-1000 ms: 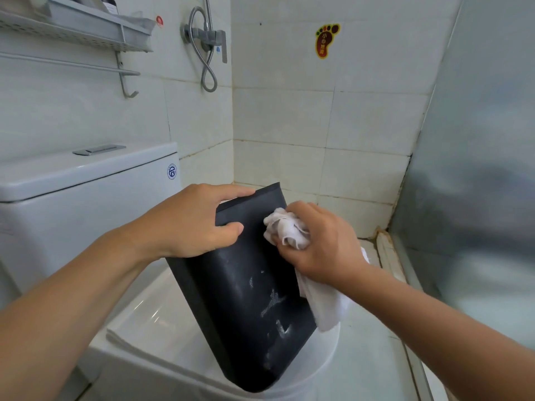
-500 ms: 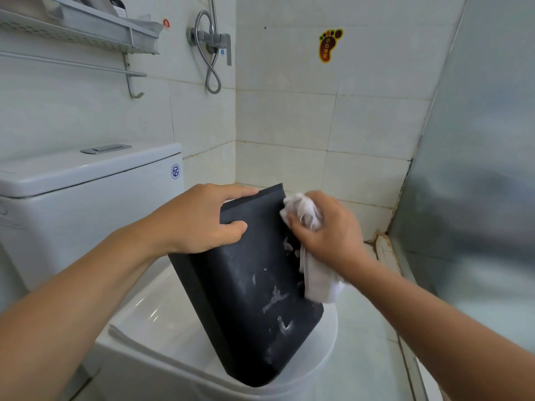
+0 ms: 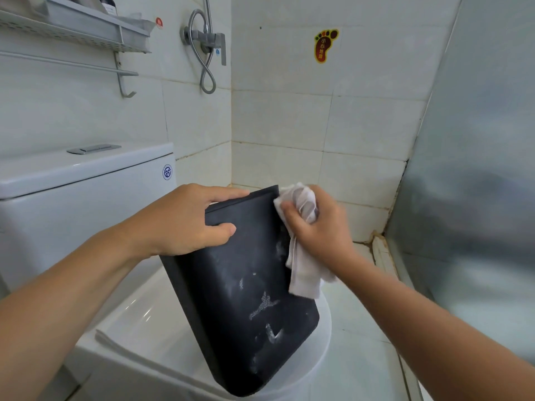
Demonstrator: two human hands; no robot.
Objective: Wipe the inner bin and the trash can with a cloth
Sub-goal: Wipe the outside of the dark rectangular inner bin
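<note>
A black inner bin (image 3: 246, 299) stands tilted on the closed toilet lid, its wide side facing me with white smears and wet patches on it. My left hand (image 3: 185, 221) grips the bin's upper left rim, fingers over the top edge and thumb on the front. My right hand (image 3: 315, 227) clutches a white cloth (image 3: 304, 270) against the bin's upper right edge; the cloth's loose end hangs down beside the bin. The outer trash can is out of view.
The white toilet lid (image 3: 150, 322) and cistern (image 3: 72, 198) fill the left. Tiled walls meet in a corner behind the bin, with a shower valve and hose (image 3: 207, 44) and a metal shelf (image 3: 75, 27) above. A frosted glass panel (image 3: 477, 169) stands at right.
My right hand with the cloth has slid up and to the right, from the bin's upper front face to its top right edge. The left hand and the bin stay put.
</note>
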